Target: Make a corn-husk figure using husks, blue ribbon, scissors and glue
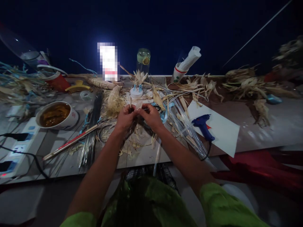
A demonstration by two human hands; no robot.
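Observation:
My left hand [126, 118] and my right hand [151, 117] meet over the middle of the table, fingers closed together. Between their fingertips they pinch a pale strip of dried corn husk [139, 104]; its lower end is hidden by the fingers. Just beyond them stands a small white round container [136, 93] with husk tips and blue ties above it. Left of my left hand lies a husk bundle with fine yellowish threads [115, 105]. A light blue ribbon roll [165, 116] sits right of my right hand.
A blue glue gun [204, 126] rests on a white sheet [223, 134], beside clear glue sticks [183, 127]. Metal wires [88, 143], a bowl of brown liquid [75, 118] and a power strip [28, 151] are leftward. A bottle [143, 60] and paper cup [178, 73] stand behind.

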